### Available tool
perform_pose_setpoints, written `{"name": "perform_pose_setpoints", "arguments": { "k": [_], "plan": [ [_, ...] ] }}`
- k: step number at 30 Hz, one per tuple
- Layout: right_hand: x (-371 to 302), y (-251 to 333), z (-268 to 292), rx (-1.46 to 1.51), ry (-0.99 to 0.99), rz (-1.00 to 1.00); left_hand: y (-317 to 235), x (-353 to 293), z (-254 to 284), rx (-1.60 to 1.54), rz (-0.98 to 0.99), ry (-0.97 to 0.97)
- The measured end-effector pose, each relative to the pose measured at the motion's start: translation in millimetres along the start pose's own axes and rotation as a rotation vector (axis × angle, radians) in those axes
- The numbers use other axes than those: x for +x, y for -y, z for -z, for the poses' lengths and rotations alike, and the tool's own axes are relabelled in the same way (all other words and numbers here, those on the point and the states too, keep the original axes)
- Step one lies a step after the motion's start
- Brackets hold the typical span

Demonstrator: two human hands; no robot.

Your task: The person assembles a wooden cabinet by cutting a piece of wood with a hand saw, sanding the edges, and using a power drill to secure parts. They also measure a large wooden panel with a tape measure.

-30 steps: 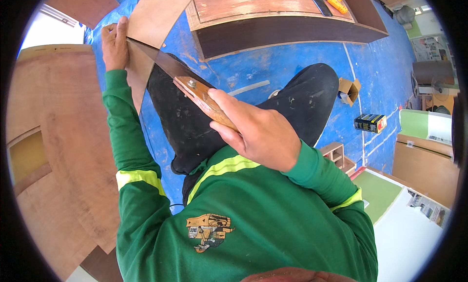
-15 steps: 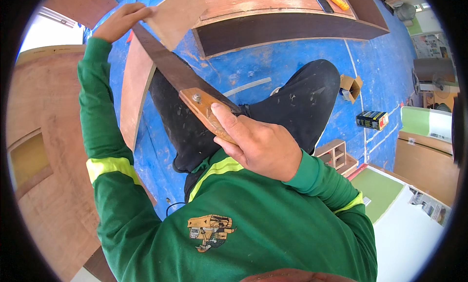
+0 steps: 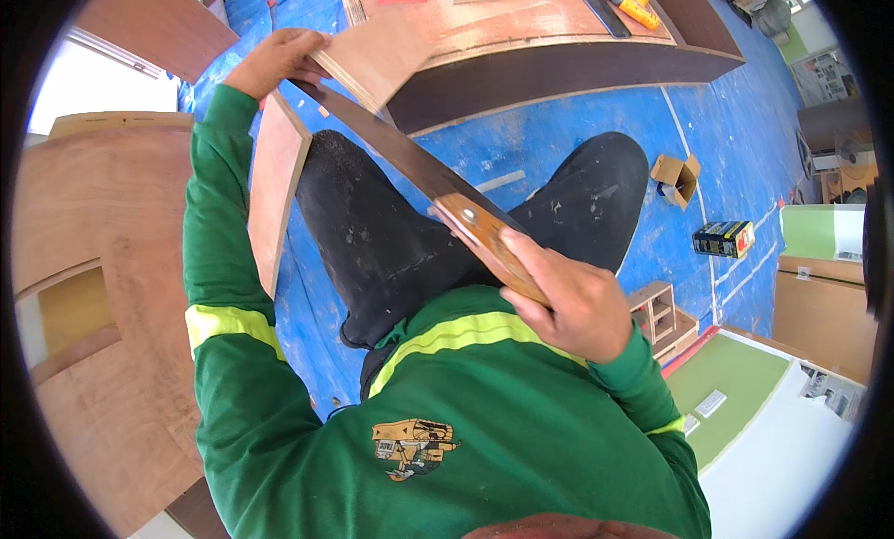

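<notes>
My right hand [image 3: 582, 306] is closed around the wooden handle of a handsaw [image 3: 391, 148]. Its dark blade slants up and left above my legs, the far end lying close to my left hand [image 3: 279, 62]. That left hand is closed on the near left edge of a plywood board [image 3: 386, 59], with its thumb and fingers partly hidden. The blade's tip is beside this edge; whether the teeth touch the wood I cannot tell. Another plywood panel [image 3: 277, 180] stands tilted beside my left knee, under my left forearm.
Beyond my knees lies a dark-sided wooden cabinet [image 3: 549, 87] with a yellow drill [image 3: 638, 6] on it. A cardboard box [image 3: 677, 180] and a black tin [image 3: 723, 239] sit on the blue sheet [image 3: 521, 120] to the right. A large wooden panel [image 3: 140, 371] fills the left.
The handsaw has been drawn back toward me and to the right. My left hand and the plywood board appear slightly lower and further right, as the whole view has shifted.
</notes>
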State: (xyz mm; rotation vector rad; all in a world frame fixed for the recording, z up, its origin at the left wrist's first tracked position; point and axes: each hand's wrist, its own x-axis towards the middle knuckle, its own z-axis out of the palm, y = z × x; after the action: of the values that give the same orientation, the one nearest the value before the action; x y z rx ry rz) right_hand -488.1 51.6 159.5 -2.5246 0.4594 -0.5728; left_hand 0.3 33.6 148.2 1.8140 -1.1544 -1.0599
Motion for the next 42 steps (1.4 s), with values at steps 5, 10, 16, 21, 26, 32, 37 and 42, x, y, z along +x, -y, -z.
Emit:
{"name": "perform_pose_setpoints", "arguments": {
  "k": [5,10,16,21,26,32,37,42],
  "plan": [
    [-12,14,34,-0.208,0.182,0.01,-10,23,-24,0.161,-0.133,0.036],
    [-33,11,80,-0.052,0.136,-0.015,-68,54,-42,0.407,-0.22,0.1],
    [-190,-7,139,0.181,-0.42,-0.52,-60,74,1,0.219,-0.038,0.062],
    [-232,-33,86,0.502,-0.823,-0.784,-29,85,3,-0.055,-0.02,-0.058],
    [-280,-114,14,0.543,-0.886,-1.131,13,132,29,-0.156,0.042,-0.275],
    [-342,-171,-104,1.309,-1.166,-1.364,35,160,31,0.142,-0.358,-0.295],
    [-335,-173,-176,1.561,-1.436,-1.297,8,176,-37,-0.448,-0.301,-0.395],
    [-302,-197,-233,1.673,-1.665,-1.326,-2,180,-15,-0.237,-0.452,-0.17]
  ]
}}
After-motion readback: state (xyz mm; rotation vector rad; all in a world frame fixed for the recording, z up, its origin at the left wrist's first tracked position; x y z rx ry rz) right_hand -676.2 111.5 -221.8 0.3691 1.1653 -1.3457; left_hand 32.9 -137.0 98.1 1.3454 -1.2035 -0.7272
